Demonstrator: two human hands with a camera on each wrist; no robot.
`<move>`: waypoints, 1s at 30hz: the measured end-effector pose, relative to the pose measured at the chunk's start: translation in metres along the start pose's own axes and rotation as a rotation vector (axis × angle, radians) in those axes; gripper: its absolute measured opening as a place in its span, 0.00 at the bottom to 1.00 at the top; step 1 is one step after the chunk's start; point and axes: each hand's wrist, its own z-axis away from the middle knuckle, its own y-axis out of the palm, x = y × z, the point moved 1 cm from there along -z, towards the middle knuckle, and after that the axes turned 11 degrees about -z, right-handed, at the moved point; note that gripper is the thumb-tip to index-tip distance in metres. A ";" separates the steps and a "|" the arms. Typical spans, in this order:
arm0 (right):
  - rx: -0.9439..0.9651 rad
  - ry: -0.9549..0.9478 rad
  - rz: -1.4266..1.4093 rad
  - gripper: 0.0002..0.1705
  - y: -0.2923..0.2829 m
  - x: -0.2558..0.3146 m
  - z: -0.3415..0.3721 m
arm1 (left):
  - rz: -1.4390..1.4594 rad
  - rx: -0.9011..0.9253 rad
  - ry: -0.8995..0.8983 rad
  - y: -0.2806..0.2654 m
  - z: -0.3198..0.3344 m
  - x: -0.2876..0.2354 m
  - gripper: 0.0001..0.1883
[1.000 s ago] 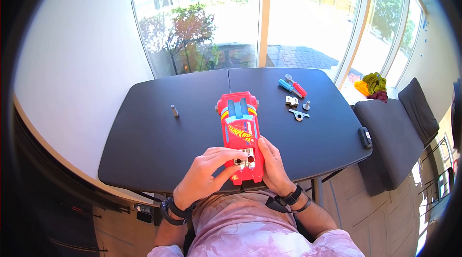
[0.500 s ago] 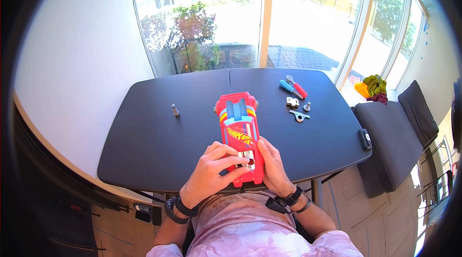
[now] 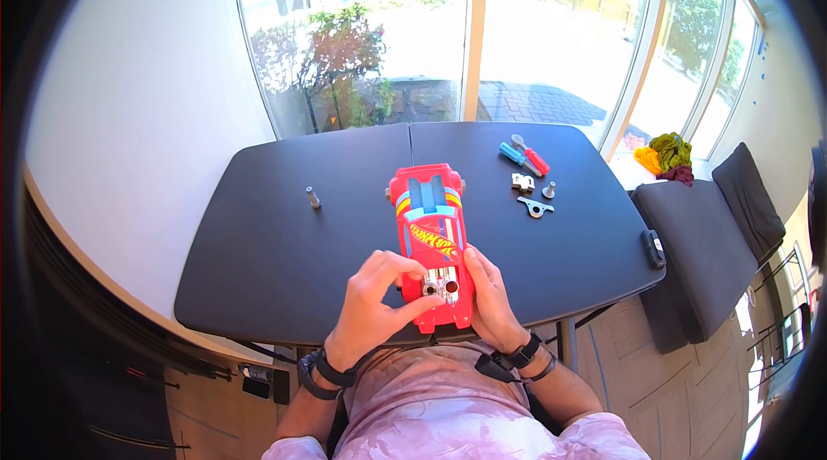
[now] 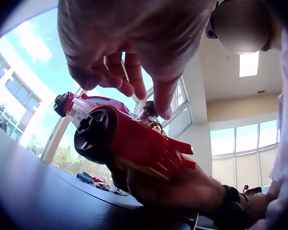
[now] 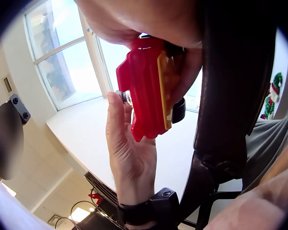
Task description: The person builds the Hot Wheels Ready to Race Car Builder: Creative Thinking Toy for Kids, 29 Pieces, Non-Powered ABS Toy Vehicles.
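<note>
A red toy car with yellow lettering and blue windows is held above the table's near edge. My right hand grips its right side near the rear, and part of that hand shows under the car in the left wrist view. Silver engine parts with two round dark-centred tops sit on the rear. My left hand is beside them, thumb and forefinger parted around the left top. Seen from the left wrist, the fingers stay above the car body, with the thumb close to a dark knob; contact is unclear.
On the black table, a small grey peg stands at left. Toward the back right are blue and red-handled tools, a white block, another peg and a grey bracket. A black device lies at the right edge.
My left fingers have drawn back left from over the engine parts and spread from the thumb, uncovering the left round top. My right hand keeps its grip on the car, which has barely moved.
</note>
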 end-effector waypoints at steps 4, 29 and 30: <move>-0.009 -0.002 -0.011 0.29 0.001 0.001 0.001 | -0.039 -0.008 0.068 -0.002 -0.001 0.009 0.19; 0.004 -0.016 -0.004 0.27 0.000 0.001 -0.001 | -0.022 0.077 0.102 0.002 -0.004 -0.005 0.25; 0.003 -0.014 -0.007 0.27 0.000 0.001 -0.001 | 0.033 0.103 0.073 0.001 -0.004 -0.007 0.26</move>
